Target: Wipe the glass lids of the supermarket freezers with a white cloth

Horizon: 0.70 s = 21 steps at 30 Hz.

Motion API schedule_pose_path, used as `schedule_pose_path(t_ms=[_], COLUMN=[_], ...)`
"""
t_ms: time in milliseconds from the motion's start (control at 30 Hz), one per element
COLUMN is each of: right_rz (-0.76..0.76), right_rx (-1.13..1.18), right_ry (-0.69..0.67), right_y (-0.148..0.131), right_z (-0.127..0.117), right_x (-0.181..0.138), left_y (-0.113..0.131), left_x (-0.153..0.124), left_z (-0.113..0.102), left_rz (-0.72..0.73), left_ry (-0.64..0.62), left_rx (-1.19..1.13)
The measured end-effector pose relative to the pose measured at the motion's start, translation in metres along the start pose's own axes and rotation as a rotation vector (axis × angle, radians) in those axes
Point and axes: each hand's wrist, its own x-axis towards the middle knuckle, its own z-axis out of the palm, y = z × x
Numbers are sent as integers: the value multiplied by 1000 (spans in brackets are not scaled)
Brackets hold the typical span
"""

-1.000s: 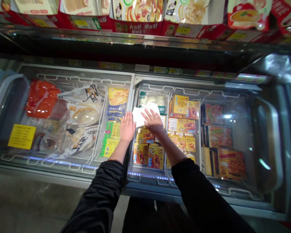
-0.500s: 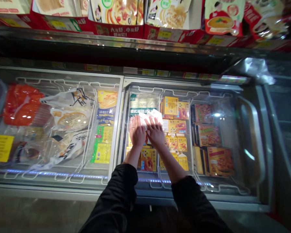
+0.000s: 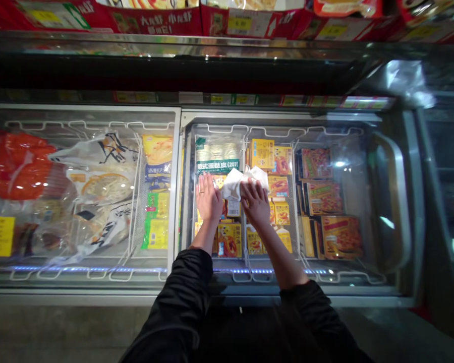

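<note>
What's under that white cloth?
The white cloth lies on the glass lid; yellow boxes show through around it. Whatever sits directly beneath the cloth is covered.

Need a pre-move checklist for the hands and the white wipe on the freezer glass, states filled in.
1. Right hand on the white wipe: ok, fingers spread over it.
2. Left hand on the wipe: not ok, it lies beside it.
3. Wipe spread flat: not ok, bunched and creased.
4. Lid handle clear of both hands: ok, it is off to the right.
5. Pressure on the glass: cannot tell.
</note>
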Motion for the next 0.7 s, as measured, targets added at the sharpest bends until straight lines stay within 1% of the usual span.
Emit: schedule_pose_path(t_ms=[67,133,167,233,267,333,367,433,500,567,633,700], right_rz=[-36,-121,-173,-247,-251,-194,-147,-58,9,37,-6,-109], right_rx=[-12,-11,-6,3,4,-3,-6,-5,7,19,24,29], right_ry=[-39,-79,-99,-125,-125,-95,-73,-42,-33,-40,-74,-129], right_y=[-15,-21,-20,-8,1,21,30,40,38,28,16,12], right_z=[4,2,-1,-9,-14,-21,-24,-26,-25,-24,-24,-27], right_x=[0,17,29,54,64,73,71,57,32,8,-5,-4], left_y=[-1,-2,-3,-4,-4,-4,-3,-2,-1,2,6,13], left_x=[0,0,0,1,1,1,1,1,0,0,0,-2], left_z=[2,3,4,5,5,5,5,4,4,3,3,5], left_rz=[6,10,10,9,7,1,-1,1,10,13,4,-17], left_ry=[-7,-16,-19,-20,-21,-24,-27,-30,-30,-31,-30,-27], left_rx=[12,29,37,56,66,88,98,115,128,135,140,141])
